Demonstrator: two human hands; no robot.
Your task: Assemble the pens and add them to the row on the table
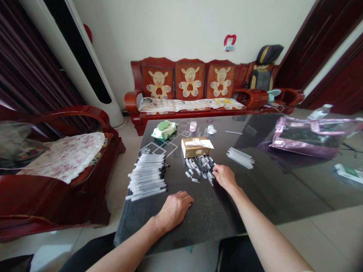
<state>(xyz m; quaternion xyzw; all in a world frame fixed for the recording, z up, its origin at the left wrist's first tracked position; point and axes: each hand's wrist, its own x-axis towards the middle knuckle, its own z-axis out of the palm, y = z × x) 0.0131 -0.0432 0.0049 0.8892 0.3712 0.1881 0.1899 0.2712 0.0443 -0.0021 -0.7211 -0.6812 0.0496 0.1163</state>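
My right hand [225, 176] reaches to the right edge of a loose heap of pen caps and dark pen parts [200, 166]. Its fingers are pinched together there, and what is between them is too small to make out. Palm down near the table's front, my left hand [176, 207] rests with its fingers curled in and nothing visible in them. To its left lies a stack of whitish pens with dark ends [149, 175]. Beyond my right hand is a bundle of clear white pen tubes [240, 158], and a single tube [233, 132] lies farther back.
Behind the heap stands a tissue box [196, 150]. Green-packed wipes [164, 130], a small cup [193, 125] and crumpled tissue [211, 129] are at the back of the dark glossy table [204, 217]. A clear pink-edged bag [309, 136] occupies the right side, near a green-white box [350, 173].
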